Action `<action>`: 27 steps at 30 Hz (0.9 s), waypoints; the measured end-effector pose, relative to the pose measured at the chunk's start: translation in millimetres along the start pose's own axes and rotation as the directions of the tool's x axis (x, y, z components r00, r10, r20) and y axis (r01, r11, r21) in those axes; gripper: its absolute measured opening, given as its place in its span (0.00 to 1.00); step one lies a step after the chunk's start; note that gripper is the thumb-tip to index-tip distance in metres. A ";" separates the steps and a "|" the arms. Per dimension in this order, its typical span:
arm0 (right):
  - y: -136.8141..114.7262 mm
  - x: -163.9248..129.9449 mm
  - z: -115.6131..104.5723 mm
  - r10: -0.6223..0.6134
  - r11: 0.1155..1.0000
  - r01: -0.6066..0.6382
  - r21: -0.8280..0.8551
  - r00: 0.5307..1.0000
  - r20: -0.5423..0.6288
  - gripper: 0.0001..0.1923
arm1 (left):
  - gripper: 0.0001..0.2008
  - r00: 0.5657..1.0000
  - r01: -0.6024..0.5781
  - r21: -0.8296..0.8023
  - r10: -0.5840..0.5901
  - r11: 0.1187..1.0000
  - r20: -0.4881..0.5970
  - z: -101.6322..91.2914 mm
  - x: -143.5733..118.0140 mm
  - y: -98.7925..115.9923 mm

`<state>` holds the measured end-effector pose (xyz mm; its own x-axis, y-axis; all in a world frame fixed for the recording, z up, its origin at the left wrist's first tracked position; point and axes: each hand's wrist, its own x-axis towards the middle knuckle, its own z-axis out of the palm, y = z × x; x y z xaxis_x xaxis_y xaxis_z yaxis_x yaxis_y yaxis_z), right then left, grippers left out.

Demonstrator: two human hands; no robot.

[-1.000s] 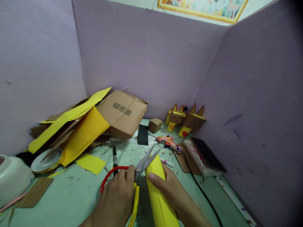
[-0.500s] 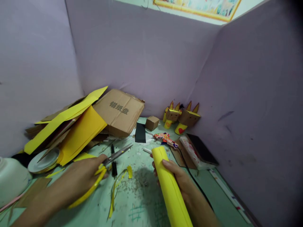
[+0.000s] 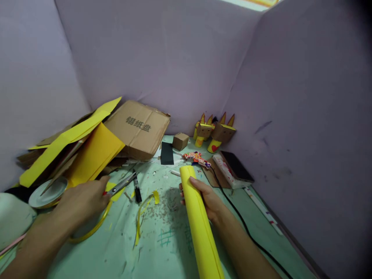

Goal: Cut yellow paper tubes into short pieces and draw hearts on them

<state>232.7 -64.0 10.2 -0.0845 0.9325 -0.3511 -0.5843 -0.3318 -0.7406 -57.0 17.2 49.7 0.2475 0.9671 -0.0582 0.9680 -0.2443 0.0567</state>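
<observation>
One pair of scissors sat in the left hand of a person at a green tabletop, fingers curled at the handles, blade tips beside one black pen-like tool. The right hand was wrapped around one rolled yellow paper tube, tilted, its far end near a patterned glue gun, its near end running out of my sight. Between the hands stretched green surface, strewn with scraps and a curled yellow strip. To the right, one black cable curved past, and one phone lay near the partition. Behind stood two cardboard-headed figures with four pointed ears, at least one more partly hidden. One cardboard box bore printed characters, “锡纸盘”; green grid marks showed on the tabletop.
</observation>
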 end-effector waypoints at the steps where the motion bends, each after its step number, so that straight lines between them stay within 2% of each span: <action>1: 0.9 -0.4 1.6 -0.005 1.000 0.005 -0.010 1.000 0.013 0.16 | 0.23 0.999 -0.002 -0.137 -0.005 0.991 -0.048 -1.3 -0.1 9.8; 2: 2.2 -0.8 3.7 -0.008 1.000 0.009 -0.022 1.000 0.030 0.17 | 0.26 0.995 -0.043 -0.331 0.011 0.943 -0.099 -1.9 0.0 22.4; 3: 3.9 -1.0 6.4 -0.009 0.999 0.011 -0.036 0.999 0.050 0.18 | 0.30 0.990 -0.094 -0.542 0.023 0.835 -0.137 -1.6 0.1 37.5; 4: 6.2 -1.1 9.5 -0.007 0.999 0.011 -0.051 0.997 0.074 0.20 | 0.33 0.992 -0.114 -0.704 0.045 0.701 -0.116 -0.5 0.2 54.3; 6: 11.9 -1.0 16.3 0.007 0.997 0.003 -0.083 0.992 0.125 0.22 | 0.39 0.986 -0.103 -0.883 0.166 0.458 -0.029 3.8 0.4 89.5; 7: 15.1 -1.0 19.7 0.020 0.995 -0.005 -0.100 0.988 0.151 0.23 | 0.38 0.976 -0.092 -0.918 0.215 0.385 -0.008 6.5 0.7 105.9; 8: 18.4 -1.3 22.7 0.035 0.993 -0.015 -0.116 0.984 0.174 0.24 | 0.35 0.974 -0.116 -0.922 0.224 0.369 -0.033 9.2 1.4 120.2; 11: 25.8 -4.7 28.3 0.088 0.986 -0.054 -0.160 0.972 0.218 0.25 | 0.23 0.986 -0.153 -0.891 0.132 0.428 -0.105 15.2 5.8 146.2; 13: 26.5 -9.2 28.5 0.125 0.978 -0.081 -0.193 0.965 0.229 0.23 | 0.21 0.990 -0.143 -0.881 0.082 0.450 -0.119 14.9 10.9 147.5; 15: 21.8 -14.7 25.8 0.145 0.970 -0.095 -0.223 0.964 0.223 0.20 | 0.24 0.988 -0.155 -0.872 0.083 0.465 -0.131 10.9 15.6 137.8; 17: 11.2 -19.7 20.4 0.106 0.977 -0.067 -0.203 0.977 0.186 0.19 | 0.27 0.983 -0.184 -0.851 0.093 0.491 -0.159 6.3 17.8 121.9; 19: -2.7 -22.6 13.2 -0.010 0.996 0.020 -0.090 0.993 0.114 0.22 | 0.28 0.977 -0.211 -0.732 0.113 0.647 -0.182 4.9 16.6 106.2; 20: -9.4 -22.9 9.4 -0.066 0.998 0.067 -0.008 0.994 0.090 0.23 | 0.29 0.973 -0.228 -0.560 0.160 0.796 -0.169 6.0 15.2 100.2; 21: -15.0 -22.5 5.9 -0.100 0.994 0.096 0.054 0.991 0.083 0.23 | 0.28 0.973 -0.233 -0.397 0.208 0.888 -0.104 8.0 13.7 95.5; 22: -19.0 -21.5 2.8 -0.124 0.989 0.118 0.088 0.990 0.065 0.23 | 0.25 0.970 -0.242 -0.297 0.238 0.924 -0.050 10.3 12.1 91.8; 23: -21.3 -20.2 0.3 -0.129 0.988 0.124 0.096 0.990 0.050 0.23 | 0.21 0.964 -0.259 -0.227 0.267 0.939 0.007 12.2 10.4 88.4; 25: -21.0 -17.1 -2.8 -0.101 0.993 0.099 0.067 0.995 0.024 0.21 | 0.14 0.945 -0.295 -0.237 0.319 0.926 0.070 13.1 4.8 78.7; 27: -17.0 -14.5 -3.6 -0.062 0.998 0.062 0.033 0.998 0.014 0.20 | 0.10 0.921 -0.342 -0.263 0.378 0.902 0.099 10.5 -7.8 60.2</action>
<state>246.8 -72.4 25.8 -0.0587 0.9533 -0.2963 -0.6146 -0.2684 -0.7417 -0.3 -5.8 43.2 0.5974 0.7911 -0.1312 0.7782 -0.5325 0.3329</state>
